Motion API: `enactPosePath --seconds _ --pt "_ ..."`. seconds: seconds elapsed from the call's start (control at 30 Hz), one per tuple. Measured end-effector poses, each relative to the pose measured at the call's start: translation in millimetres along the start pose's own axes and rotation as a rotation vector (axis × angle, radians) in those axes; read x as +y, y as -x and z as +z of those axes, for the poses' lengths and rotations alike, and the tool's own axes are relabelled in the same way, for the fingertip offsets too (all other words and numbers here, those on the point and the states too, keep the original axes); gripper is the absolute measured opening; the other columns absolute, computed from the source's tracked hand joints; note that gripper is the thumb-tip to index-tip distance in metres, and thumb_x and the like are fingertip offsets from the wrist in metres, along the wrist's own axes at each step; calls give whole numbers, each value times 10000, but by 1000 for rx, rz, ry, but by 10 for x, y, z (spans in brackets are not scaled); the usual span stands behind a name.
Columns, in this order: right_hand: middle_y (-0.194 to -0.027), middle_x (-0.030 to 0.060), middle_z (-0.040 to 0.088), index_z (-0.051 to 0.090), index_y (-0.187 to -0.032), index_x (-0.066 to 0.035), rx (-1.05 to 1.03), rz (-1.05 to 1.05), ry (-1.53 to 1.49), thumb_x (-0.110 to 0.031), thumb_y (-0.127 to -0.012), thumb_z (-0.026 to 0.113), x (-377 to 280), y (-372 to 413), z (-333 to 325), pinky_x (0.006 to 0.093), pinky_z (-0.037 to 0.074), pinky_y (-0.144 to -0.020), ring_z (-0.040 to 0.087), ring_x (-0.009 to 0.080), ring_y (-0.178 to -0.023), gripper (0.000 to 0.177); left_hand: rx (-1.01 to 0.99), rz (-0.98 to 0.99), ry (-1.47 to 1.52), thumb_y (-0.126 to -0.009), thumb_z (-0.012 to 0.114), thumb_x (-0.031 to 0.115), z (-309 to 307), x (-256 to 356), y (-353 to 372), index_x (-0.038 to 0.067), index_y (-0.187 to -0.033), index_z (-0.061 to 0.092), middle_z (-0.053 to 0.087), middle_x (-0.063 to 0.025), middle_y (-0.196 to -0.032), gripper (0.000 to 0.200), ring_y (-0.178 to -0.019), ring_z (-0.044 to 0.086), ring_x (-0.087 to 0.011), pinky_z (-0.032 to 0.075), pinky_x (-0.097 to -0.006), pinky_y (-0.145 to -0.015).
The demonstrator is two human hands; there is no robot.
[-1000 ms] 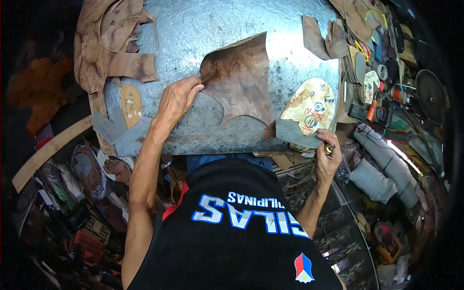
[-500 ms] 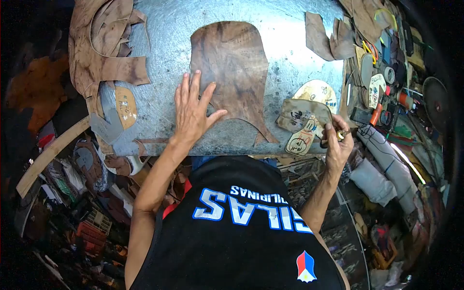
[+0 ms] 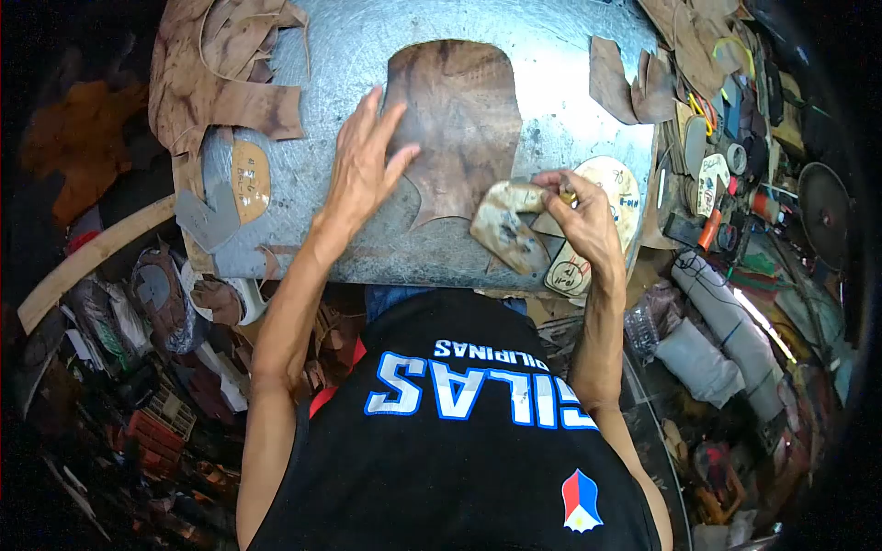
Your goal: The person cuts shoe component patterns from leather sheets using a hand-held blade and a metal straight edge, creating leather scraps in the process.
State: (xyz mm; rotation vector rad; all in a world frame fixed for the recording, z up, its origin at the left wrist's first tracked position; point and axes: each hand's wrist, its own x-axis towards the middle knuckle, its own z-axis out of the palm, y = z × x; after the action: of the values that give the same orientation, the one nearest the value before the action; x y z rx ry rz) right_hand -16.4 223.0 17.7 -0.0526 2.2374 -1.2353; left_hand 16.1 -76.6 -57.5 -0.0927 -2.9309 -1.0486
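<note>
A brown leather piece (image 3: 464, 110) with dark streaks lies flat on the metal-topped table (image 3: 344, 55). My left hand (image 3: 363, 170) is open beside its left edge, fingers spread, thumb overlapping the leather. In my right hand (image 3: 586, 220) is a curved, stained off-white pattern piece (image 3: 501, 228), pinched at its upper right end and hanging over the leather's lower right corner. A small brass-coloured tool end (image 3: 568, 196) also shows between those fingers; the rest of it is hidden. Under and beside that hand lie a cream oval pattern (image 3: 617, 179) and a smaller marked pattern (image 3: 569, 272).
Leather offcuts (image 3: 230, 106) cover the table's upper left, above a tan pattern (image 3: 251, 174) and a grey piece (image 3: 207, 220). More scraps (image 3: 634, 83) lie at the upper right. A crowded shelf of tools and an orange-handled item (image 3: 710, 230) stand to the right.
My right hand has moved left and up, bringing the pattern piece from the stack toward the leather and turning it. My left hand has shifted slightly up, its fingers moving toward the leather's left edge.
</note>
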Motion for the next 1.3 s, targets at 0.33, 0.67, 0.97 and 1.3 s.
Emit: enactPosePath --seconds 0.33,0.67,0.97,1.3 --pt "-847 -16 615 628 -1036 -17 -70 243 -448 -82 -872 676 5 790 462 210 460 -664 551 55 -744 182 -733 234 435 -901 619 434 -333 814 -248 17 -1229 608 680 -193 -1027 531 -933 662 -288 542 -378 -786" --pt "-919 55 695 577 -1204 -26 479 194 -680 -284 -949 597 502 1141 265 211 416 -471 481 51 -542 364 -946 -154 959 -969 582 209 -126 719 320 -21 -1040 637 670 -60 -809 246 -683 585 -86 478 -260 -602" --pt "-770 14 528 540 -1154 -66 457 148 -1134 -131 -910 637 666 1344 969 270 429 -440 476 104 -524 270 -1042 -39 904 -915 647 190 173 703 406 -11 -1150 557 656 -89 -1064 323 -957 597 -161 485 -304 -837" --pt "-749 5 510 535 -1101 -73 620 90 -1222 -99 -895 628 937 1532 868 290 451 -516 505 119 -584 228 -337 585 -465 -775 753 375 125 758 -1243 45 -1332 488 472 -197 -1379 700 -1293 429 -361 456 -488 -1002"
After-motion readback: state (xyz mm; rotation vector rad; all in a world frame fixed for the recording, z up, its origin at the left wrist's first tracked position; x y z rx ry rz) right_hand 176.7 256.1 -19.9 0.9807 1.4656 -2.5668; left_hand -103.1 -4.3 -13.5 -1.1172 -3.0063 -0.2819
